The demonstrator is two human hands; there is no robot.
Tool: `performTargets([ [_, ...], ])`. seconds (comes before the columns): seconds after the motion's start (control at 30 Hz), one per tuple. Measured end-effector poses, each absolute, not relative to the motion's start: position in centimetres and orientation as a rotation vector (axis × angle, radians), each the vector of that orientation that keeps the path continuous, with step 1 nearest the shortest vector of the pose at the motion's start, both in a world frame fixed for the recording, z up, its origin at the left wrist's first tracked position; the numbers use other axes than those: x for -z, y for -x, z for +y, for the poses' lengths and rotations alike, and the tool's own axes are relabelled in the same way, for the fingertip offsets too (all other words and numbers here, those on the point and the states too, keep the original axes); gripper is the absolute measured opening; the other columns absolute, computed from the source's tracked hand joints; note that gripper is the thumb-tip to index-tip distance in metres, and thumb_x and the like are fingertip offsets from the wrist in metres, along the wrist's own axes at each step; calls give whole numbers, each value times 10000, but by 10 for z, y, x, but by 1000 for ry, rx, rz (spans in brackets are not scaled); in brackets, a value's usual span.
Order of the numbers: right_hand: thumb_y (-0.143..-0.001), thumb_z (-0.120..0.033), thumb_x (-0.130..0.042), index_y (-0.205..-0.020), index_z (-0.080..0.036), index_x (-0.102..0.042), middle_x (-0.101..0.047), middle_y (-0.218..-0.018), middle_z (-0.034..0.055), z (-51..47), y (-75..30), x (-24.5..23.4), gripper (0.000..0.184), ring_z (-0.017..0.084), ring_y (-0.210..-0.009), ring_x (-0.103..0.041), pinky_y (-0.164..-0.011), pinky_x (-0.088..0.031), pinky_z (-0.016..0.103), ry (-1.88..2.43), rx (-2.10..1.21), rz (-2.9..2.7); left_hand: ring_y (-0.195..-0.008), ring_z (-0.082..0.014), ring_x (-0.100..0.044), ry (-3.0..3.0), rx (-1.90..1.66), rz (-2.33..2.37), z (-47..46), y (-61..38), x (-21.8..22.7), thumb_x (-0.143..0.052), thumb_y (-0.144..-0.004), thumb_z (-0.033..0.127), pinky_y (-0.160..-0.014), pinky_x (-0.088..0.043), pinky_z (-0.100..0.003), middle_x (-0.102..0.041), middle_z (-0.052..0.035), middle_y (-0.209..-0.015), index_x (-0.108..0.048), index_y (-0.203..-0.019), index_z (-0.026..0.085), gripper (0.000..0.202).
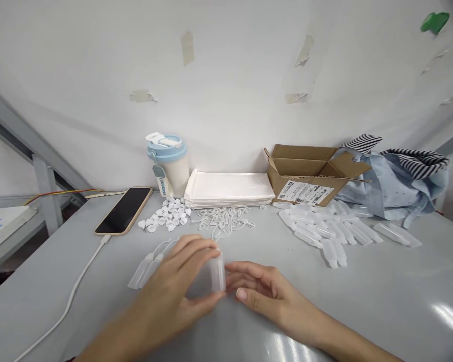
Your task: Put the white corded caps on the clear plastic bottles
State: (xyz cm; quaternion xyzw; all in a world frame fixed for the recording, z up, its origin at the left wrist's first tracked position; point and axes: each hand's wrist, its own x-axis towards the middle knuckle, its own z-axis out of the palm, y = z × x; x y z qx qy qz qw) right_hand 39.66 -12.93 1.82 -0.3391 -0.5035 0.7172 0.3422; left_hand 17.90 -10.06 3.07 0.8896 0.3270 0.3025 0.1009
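Note:
My left hand (pixel 173 286) is wrapped round a small clear plastic bottle (pixel 216 274), held just above the grey table (pixel 381 296). My right hand (pixel 260 291) sits close beside it, fingers curled and pinched toward the bottle's open end; whatever is between those fingertips is too small to name. A few finished clear bottles with strings (pixel 145 269) lie just left of my left hand.
Behind lie a heap of white caps (pixel 168 215), a tangle of white loops (pixel 226 220), a stack of white bags (pixel 230 190) and several clear bottles (pixel 324 229). A charging phone (pixel 124 210), a blue-lidded cup (pixel 169 163), a cardboard box (pixel 305 173) and clothing (pixel 396 176) line the back.

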Motion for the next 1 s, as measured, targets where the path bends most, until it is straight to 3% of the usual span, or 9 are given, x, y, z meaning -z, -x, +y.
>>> performTargets([
  [0.1, -832, -404, -672, -1170, -208, -611, -695, -1059, 75, -128, -399, -14, 395, 197, -1036, -628, -951, -450, 380, 985, -1809, -1282, -1085, -254, -526, -2568, -642, 1124, -91, -160, -34, -727, -733, 255, -906, -501, -393, -622, -47, -1095, -541, -1086, 240, 399],
  [0.33, -845, -419, -651, -1117, -204, -632, -701, -995, 71, -125, -401, -17, 346, 185, -954, -650, -889, -491, 370, 1024, -1743, -1290, -1076, -241, -534, -2391, -297, 1313, -88, -138, -32, -643, -661, 135, -866, -502, -341, -594, -25, -1083, -556, -985, 258, 357],
  [0.67, -837, -392, -671, -1100, -209, -636, -690, -1013, 67, -123, -401, -11, 323, 173, -942, -633, -856, -493, 341, 1028, -1737, -1277, -1157, -265, -494, -2252, -117, 1354, -87, -134, -29, -659, -671, 199, -924, -445, -357, -554, -26, -1196, -540, -1157, 300, 510],
  [1.0, -838, -378, -668, -1103, -200, -630, -683, -1011, 72, -123, -402, -9, 322, 168, -906, -633, -817, -501, 339, 1021, -1717, -1291, -1181, -237, -476, -2275, -114, 1319, -87, -134, -28, -603, -696, 138, -994, -389, -361, -520, -5, -1226, -512, -1174, 316, 518],
])
